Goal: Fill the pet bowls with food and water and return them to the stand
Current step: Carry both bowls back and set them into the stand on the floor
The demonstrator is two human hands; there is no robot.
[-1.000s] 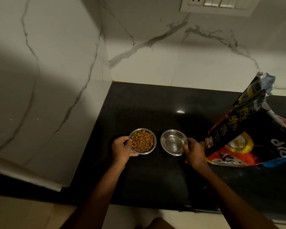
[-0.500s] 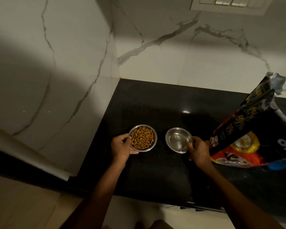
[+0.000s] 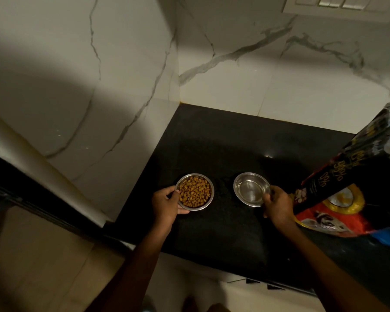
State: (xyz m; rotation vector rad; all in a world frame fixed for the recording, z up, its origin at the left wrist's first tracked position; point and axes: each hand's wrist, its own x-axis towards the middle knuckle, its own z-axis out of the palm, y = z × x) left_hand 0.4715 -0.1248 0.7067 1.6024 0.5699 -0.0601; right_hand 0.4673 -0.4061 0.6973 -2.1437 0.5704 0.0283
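Two small steel pet bowls are over the black counter (image 3: 212, 140). The left bowl (image 3: 195, 192) is full of brown kibble; my left hand (image 3: 166, 204) grips its near-left rim, thumb inside the edge. The right bowl (image 3: 251, 189) looks shiny inside, and whether it holds water I cannot tell. It is tilted slightly, and my right hand (image 3: 278, 207) pinches its right rim. Both bowls seem slightly raised off the counter. No stand is in view.
A large pet food bag (image 3: 356, 188), black, red and yellow, leans on the counter right of my right hand. Marble walls close the corner behind and to the left. A switch panel (image 3: 338, 5) sits high on the back wall. Floor lies lower left.
The bowls have drifted apart a little and look lifted slightly. The view has shifted so the counter sits further right. Both hands keep their hold.
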